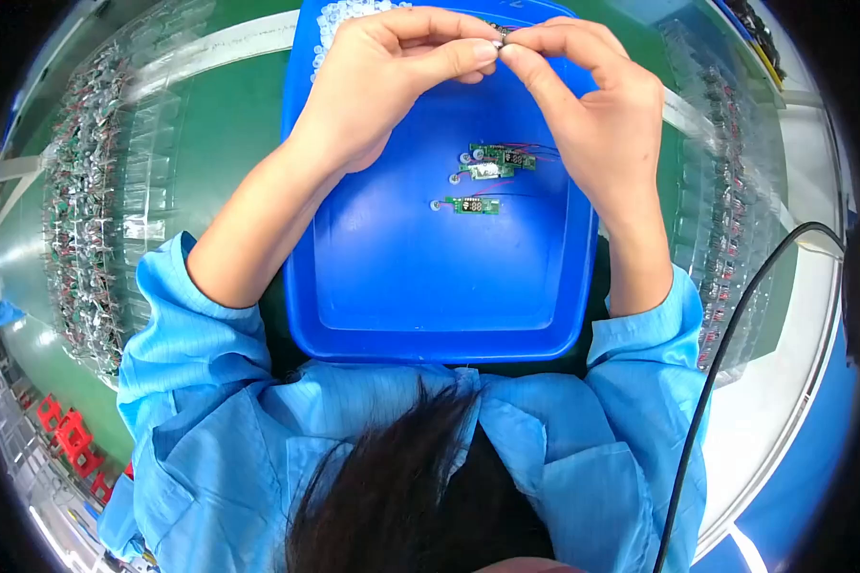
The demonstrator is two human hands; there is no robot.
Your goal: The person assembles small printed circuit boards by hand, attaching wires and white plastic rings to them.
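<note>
My left hand (pixel 382 81) and my right hand (pixel 597 110) meet over the far part of a blue plastic tray (pixel 301 286). Thumb and index finger of each are pinched together, tip against tip. A tiny whitish bit shows between them, with a dark, greenish edge just behind; fingers hide most of it, so its kind is unclear. Below the fingertips, several small green circuit boards lie in the tray. The nearest circuit board (pixel 490 205) bears a dark digit display, thin wires and a small round whitish piece. Other circuit boards (pixel 487 171) overlap slightly farther back.
Many small translucent white parts (pixel 339 17) are heaped in the tray's far left corner. Rows of wired boards in clear packing (pixel 86 210) stand on the green surface at left, with a similar row (pixel 721 201) at right. A black cable (pixel 726 353) curves along my right side.
</note>
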